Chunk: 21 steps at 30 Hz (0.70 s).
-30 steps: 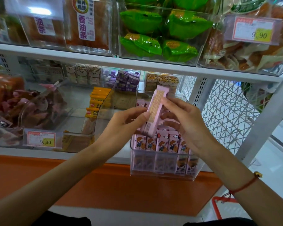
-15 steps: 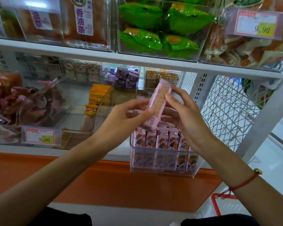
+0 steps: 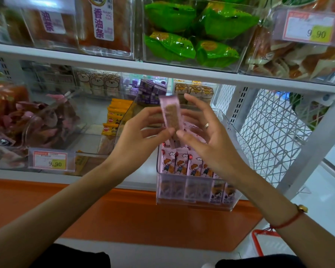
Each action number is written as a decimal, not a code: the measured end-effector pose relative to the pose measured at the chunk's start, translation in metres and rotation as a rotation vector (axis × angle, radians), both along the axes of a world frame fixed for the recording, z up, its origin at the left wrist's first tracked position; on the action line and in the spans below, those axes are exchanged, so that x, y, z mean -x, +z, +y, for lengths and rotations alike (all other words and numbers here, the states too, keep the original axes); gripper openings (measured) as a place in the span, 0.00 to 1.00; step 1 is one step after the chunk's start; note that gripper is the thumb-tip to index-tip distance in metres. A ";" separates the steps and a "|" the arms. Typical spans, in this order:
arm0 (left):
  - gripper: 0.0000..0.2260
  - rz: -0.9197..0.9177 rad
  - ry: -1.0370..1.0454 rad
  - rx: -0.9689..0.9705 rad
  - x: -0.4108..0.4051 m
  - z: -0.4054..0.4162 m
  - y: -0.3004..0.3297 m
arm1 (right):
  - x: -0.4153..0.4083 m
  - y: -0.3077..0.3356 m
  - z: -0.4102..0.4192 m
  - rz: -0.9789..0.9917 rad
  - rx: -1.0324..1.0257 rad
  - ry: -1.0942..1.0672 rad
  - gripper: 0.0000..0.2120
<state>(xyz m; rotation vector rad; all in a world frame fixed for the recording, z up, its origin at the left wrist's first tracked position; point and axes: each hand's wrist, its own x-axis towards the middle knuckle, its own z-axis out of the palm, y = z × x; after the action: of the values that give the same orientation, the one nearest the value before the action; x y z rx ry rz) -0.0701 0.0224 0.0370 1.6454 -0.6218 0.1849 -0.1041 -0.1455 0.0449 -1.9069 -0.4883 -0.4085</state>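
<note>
The left hand (image 3: 141, 136) is pinching a pink snack packet (image 3: 171, 117) near its lower end. The thumb is pressing on the front and the curled fingers are sitting behind it. The right hand (image 3: 207, 144) is spreading wide, its fingers nearly straight and pointing up. Its thumb tip is resting against the packet's lower right edge. Whether any of its fingers are touching the back of the packet cannot be told. A ring (image 3: 206, 125) is showing on one finger, and a red string bracelet (image 3: 286, 221) is circling the right wrist.

The packet is standing almost upright between the two hands, leaning a little to the left, with its top end blurred. It is hanging in the air just above a clear plastic bin (image 3: 193, 205) and is not touching it. The bin is jutting out over the front edge of the lower shelf (image 3: 27, 174). Rows of matching pink packets (image 3: 184, 165) are standing upright inside it, packed side by side.

To the left of the bin, yellow packets (image 3: 114, 117) are lining up in another clear container. Further left, a price tag (image 3: 50, 161) is reading 9.90. On the upper shelf (image 3: 104, 62), green bags (image 3: 191, 35) are piling up in a clear box. A white wire mesh panel (image 3: 269, 132) is closing off the right end of the shelving. A red basket (image 3: 259, 242) is peeking out low on the right, near the floor.
</note>
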 end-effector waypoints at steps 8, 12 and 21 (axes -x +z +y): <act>0.30 0.306 -0.029 0.265 -0.001 -0.003 0.000 | -0.002 -0.005 0.006 -0.017 -0.071 -0.074 0.13; 0.34 0.320 -0.084 0.366 -0.002 0.002 0.002 | -0.006 -0.003 0.000 0.176 -0.202 -0.067 0.12; 0.28 0.296 0.121 0.336 0.004 -0.005 0.004 | -0.009 -0.002 -0.005 0.286 -0.463 -0.091 0.23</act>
<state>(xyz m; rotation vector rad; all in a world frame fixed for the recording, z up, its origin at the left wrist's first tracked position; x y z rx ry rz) -0.0740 0.0175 0.0411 1.3501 -0.2490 0.1227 -0.0949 -0.1507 0.0424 -1.5062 -0.1028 -0.2714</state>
